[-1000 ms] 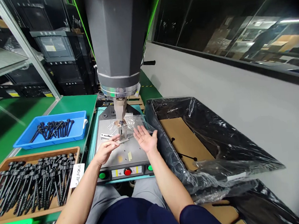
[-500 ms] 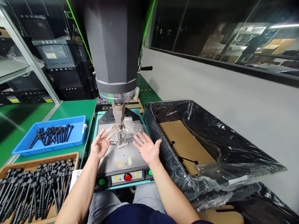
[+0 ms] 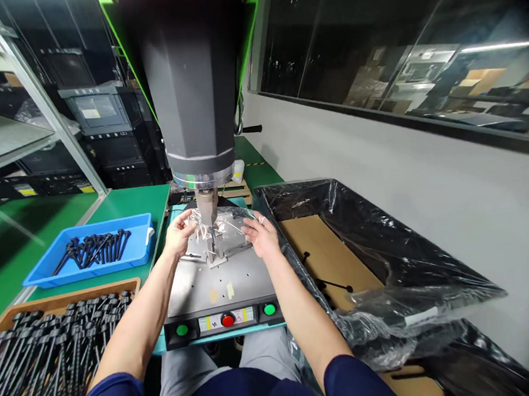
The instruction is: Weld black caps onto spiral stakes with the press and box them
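Reaching past front panel (image 3: 197, 324): red button (image 3: 227, 319) in the middle, one green button (image 3: 182, 329) and another (image 3: 269, 309) near the ends; best kept clear of wrists and forearms while working above.

Brown tray (image 3: 137, 283): full of long black parts, to the left of the panel; out of the way of the left elbow if kept in close.

Metal plate (image 3: 193, 288): flat beneath the hands, with yellow tape (image 3: 230, 290) near the front; good for a low, steady approach without pressing down.

Right hand (image 3: 264, 239): fingers bent, apparently pinching the clear film at its right side; exact fingertip contact hard to tell under the glare.

Left hand (image 3: 177, 238): thumb and fingers closed on the left side of the same film; best moved level with the right, with an even, light pull.

Clear film (image 3: 233, 214): stretched between both hands, around the press tool; prone to snagging, so better eased than tugged.

Fixture (image 3: 215, 253): upright on the plate, below the press tool (image 3: 207, 205); safest with fingertips out to the sides, never in the gap.

Blue tray (image 3: 72, 277): farther off on the green worktop (image 3: 139, 201), holding more black parts.
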### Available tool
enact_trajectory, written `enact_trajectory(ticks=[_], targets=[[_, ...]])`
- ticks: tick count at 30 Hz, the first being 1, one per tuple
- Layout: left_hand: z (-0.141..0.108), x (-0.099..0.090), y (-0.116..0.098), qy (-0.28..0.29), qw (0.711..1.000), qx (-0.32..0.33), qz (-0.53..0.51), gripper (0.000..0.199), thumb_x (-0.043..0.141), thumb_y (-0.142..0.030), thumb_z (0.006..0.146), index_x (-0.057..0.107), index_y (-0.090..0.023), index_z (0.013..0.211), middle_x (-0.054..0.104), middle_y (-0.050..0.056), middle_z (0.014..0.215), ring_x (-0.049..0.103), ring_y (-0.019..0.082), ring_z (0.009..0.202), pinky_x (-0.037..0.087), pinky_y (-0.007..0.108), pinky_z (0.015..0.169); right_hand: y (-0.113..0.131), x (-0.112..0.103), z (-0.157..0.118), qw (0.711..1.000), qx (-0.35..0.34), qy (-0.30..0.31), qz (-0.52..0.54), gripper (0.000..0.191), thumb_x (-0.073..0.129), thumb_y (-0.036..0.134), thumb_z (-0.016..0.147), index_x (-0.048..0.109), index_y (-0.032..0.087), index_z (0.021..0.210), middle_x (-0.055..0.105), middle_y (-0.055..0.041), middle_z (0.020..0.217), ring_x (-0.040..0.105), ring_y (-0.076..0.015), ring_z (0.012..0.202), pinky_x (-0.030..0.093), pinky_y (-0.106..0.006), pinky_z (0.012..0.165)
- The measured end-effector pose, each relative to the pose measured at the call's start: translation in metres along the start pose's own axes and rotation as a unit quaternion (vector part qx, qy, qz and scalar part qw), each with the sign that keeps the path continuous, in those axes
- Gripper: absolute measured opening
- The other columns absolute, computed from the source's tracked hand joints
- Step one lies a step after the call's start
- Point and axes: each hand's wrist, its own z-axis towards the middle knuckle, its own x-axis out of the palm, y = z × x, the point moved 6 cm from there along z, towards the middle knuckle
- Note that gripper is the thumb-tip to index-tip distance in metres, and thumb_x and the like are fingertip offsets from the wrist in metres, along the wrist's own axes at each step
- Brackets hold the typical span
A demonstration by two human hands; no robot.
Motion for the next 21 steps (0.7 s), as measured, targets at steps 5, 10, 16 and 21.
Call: enact_trajectory(ticks=[5, 10, 16, 21], targets=[[-0.004, 0.005, -0.001, 0.01, 1.0, 0.013, 0.0, 0.066, 0.088, -0.027, 0.054, 0.068, -0.019, 0.117, 0.062, 0.011, 0.131, 0.051, 0.007, 0.062, 0.041, 0.023, 0.054, -0.011, -0.002, 0.002, 0.999, 0.009, -0.008, -0.03, 0.036, 0.062, 0.021, 0.084, 0.054, 0.02, 0.119, 0.074, -0.0044, 0.086, 0.07, -0.017, 0.056, 0.044, -0.018, 0.036], [-0.011, 0.002, 0.014, 0.01, 0.999, -0.04, -0.01, 0.069, 0.088, -0.023, 0.052, 0.067, -0.017, 0.117, 0.058, 0.014, 0.135, 0.054, 0.008, 0.067, 0.041, 0.021, 0.054, -0.037, -0.021, 0.009, 0.994, 0.07, -0.062, -0.052, 0.032, 0.062, 0.016, 0.084, 0.055, 0.019, 0.115, 0.073, -0.0045, 0.079, 0.066, -0.0153, 0.048, 0.037, -0.017, 0.032], [-0.016, 0.001, 0.017, 0.015, 0.999, -0.047, -0.012, 0.066, 0.086, -0.017, 0.052, 0.068, -0.019, 0.116, 0.056, 0.012, 0.138, 0.054, 0.007, 0.069, 0.041, 0.021, 0.054, -0.04, -0.03, 0.013, 0.993, 0.071, -0.065, -0.069, 0.023, 0.062, 0.018, 0.086, 0.055, 0.02, 0.108, 0.072, -0.0015, 0.075, 0.064, -0.013, 0.044, 0.038, -0.016, 0.031], [-0.019, -0.002, 0.02, 0.007, 0.998, -0.06, -0.025, 0.061, 0.087, -0.019, 0.055, 0.069, -0.02, 0.113, 0.058, 0.011, 0.136, 0.057, 0.009, 0.075, 0.042, 0.02, 0.054, -0.044, -0.034, 0.012, 0.993, 0.075, -0.066, -0.065, 0.019, 0.066, 0.024, 0.087, 0.055, 0.02, 0.101, 0.072, -0.0016, 0.073, 0.064, -0.0128, 0.045, 0.042, -0.016, 0.034]])
